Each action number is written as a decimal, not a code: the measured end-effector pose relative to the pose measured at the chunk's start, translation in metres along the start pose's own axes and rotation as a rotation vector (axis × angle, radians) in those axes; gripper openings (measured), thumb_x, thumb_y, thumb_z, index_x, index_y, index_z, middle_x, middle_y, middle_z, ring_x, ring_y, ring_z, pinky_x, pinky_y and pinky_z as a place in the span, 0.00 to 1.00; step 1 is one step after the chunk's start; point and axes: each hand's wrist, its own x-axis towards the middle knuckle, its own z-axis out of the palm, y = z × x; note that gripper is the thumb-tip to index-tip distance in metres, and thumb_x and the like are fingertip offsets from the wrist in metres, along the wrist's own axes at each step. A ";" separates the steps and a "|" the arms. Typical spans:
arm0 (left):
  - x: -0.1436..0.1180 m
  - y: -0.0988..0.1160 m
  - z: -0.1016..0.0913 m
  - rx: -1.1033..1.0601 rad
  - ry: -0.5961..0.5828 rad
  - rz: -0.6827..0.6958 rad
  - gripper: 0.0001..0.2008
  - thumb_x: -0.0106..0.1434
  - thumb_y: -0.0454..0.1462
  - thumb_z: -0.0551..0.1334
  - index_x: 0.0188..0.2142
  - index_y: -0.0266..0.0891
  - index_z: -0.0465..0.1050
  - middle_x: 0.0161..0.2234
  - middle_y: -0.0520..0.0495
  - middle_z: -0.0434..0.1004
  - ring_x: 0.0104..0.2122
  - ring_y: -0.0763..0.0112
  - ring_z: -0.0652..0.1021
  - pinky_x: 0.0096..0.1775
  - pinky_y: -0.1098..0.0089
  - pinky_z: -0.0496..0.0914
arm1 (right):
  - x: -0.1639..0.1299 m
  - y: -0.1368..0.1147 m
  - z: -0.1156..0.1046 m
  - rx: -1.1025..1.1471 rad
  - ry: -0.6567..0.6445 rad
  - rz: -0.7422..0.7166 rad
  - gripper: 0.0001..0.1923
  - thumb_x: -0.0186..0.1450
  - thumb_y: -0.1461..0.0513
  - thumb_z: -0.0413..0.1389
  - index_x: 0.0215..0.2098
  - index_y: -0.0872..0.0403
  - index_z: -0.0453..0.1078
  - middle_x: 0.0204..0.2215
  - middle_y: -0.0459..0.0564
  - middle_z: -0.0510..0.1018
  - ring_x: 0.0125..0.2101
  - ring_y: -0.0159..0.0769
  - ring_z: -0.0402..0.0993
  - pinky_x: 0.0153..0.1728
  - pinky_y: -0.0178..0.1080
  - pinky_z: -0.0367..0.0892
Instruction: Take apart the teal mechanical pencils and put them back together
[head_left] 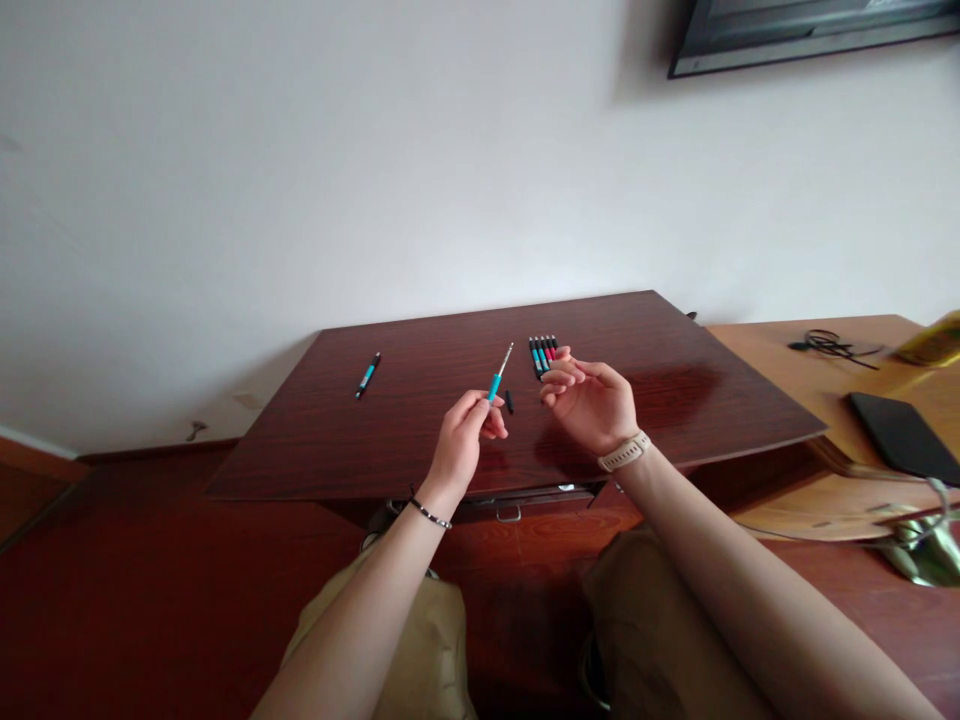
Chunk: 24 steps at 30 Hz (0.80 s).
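Above the dark reddish wooden counter point(675, 400), the left hand point(465, 435) pinches a slim teal pen with a bare metal tip point(499, 377), angled up and away so the tip is exposed. Just right of it, the right hand point(592, 400) hovers half-curled, palm up, holding nothing. A small black cap point(509, 401) lies beneath; a row of teal and red pens point(542, 354) sits behind.

I count two hands, left hand point(466, 432) and right hand point(592, 403), center frame. Pens: one in hand point(499, 375), one lone pen point(367, 375) left of center, roughly five bundled point(543, 353) just above center. One small black cap point(509, 401) and one dark tablet point(904, 437) at right edge.
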 end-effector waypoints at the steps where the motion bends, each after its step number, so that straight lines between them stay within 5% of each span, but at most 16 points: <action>1: 0.000 -0.001 0.000 -0.007 0.009 -0.009 0.13 0.71 0.45 0.59 0.42 0.39 0.75 0.31 0.49 0.77 0.30 0.69 0.79 0.35 0.69 0.69 | 0.000 0.000 0.000 0.015 0.001 0.003 0.05 0.67 0.57 0.56 0.41 0.47 0.69 0.26 0.43 0.60 0.31 0.39 0.63 0.44 0.46 0.72; 10: -0.001 0.001 0.002 -0.038 0.042 -0.046 0.12 0.70 0.44 0.61 0.45 0.39 0.74 0.33 0.47 0.82 0.32 0.68 0.81 0.37 0.69 0.69 | 0.006 0.013 -0.003 -0.145 0.088 0.031 0.13 0.64 0.53 0.65 0.35 0.48 0.65 0.27 0.42 0.65 0.32 0.36 0.70 0.36 0.39 0.72; 15: -0.001 0.002 0.003 -0.045 0.064 -0.056 0.12 0.70 0.44 0.61 0.46 0.39 0.74 0.37 0.44 0.85 0.34 0.67 0.81 0.38 0.69 0.69 | 0.006 0.030 -0.003 -0.648 0.108 -0.090 0.14 0.66 0.51 0.64 0.38 0.50 0.68 0.31 0.45 0.77 0.32 0.36 0.76 0.39 0.40 0.72; 19: 0.000 0.000 0.003 -0.031 0.065 -0.036 0.13 0.71 0.45 0.60 0.46 0.39 0.74 0.39 0.43 0.85 0.35 0.67 0.81 0.38 0.69 0.70 | 0.001 0.037 0.003 -1.083 -0.028 -0.250 0.06 0.73 0.57 0.57 0.44 0.50 0.73 0.40 0.49 0.81 0.36 0.38 0.78 0.41 0.41 0.72; 24: 0.001 -0.005 0.000 -0.012 0.048 -0.001 0.13 0.72 0.45 0.60 0.46 0.40 0.74 0.41 0.43 0.85 0.36 0.68 0.81 0.37 0.70 0.71 | -0.002 0.052 0.008 -1.374 -0.152 -0.316 0.12 0.72 0.65 0.55 0.52 0.49 0.75 0.49 0.54 0.78 0.43 0.42 0.78 0.48 0.44 0.74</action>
